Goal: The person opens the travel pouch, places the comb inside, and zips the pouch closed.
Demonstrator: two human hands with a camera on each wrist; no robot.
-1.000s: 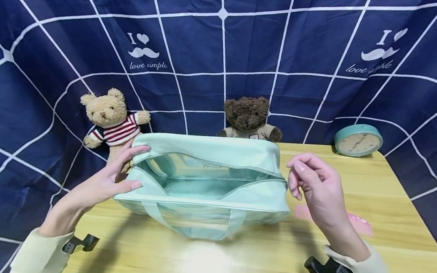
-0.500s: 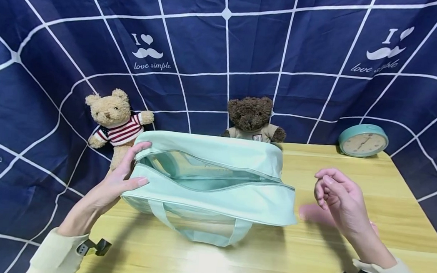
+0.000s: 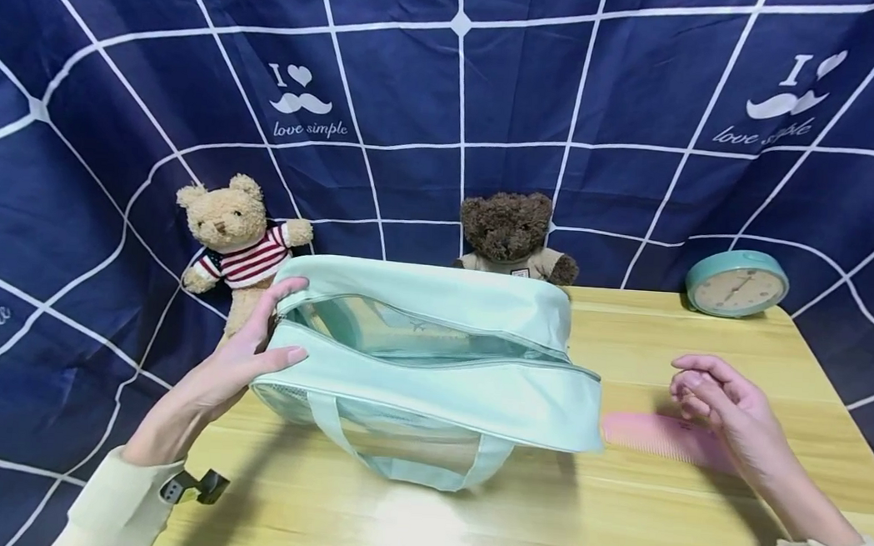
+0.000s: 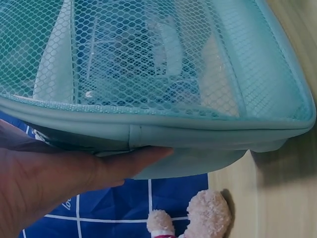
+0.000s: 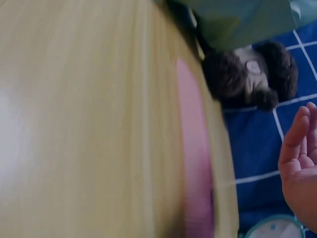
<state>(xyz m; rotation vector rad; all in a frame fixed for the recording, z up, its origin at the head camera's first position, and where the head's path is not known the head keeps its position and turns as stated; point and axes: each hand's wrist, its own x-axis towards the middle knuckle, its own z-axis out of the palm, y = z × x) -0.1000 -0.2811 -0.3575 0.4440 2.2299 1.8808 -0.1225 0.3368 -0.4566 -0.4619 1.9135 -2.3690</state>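
A mint-green zip bag [image 3: 437, 394] with clear panels and a carry handle stands on the table, its top unzipped and gaping. My left hand [image 3: 236, 369] holds the bag's left end, thumb on the front part of the top and a finger on the rear part. In the left wrist view, the bag's mesh end panel [image 4: 148, 64] shows close by. A pink comb [image 3: 633, 433] lies flat right of the bag. Over the comb's right part hovers my right hand [image 3: 736, 417], fingers loosely bent and holding nothing. That hand hides part of the comb in the head view.
Behind the bag, a tan teddy bear [image 3: 226, 218] in a striped top sits at left, and a dark brown bear [image 3: 506, 227] sits at centre. A teal round clock [image 3: 737, 283] stands at the table's back right. Dark blue cloth [image 3: 404, 79] hangs behind the wooden table [image 3: 301, 524].
My right hand has moved from the bag's right end rightward over the comb. The bag's right end has swung toward me and its opening has narrowed. My left hand stays on the bag.
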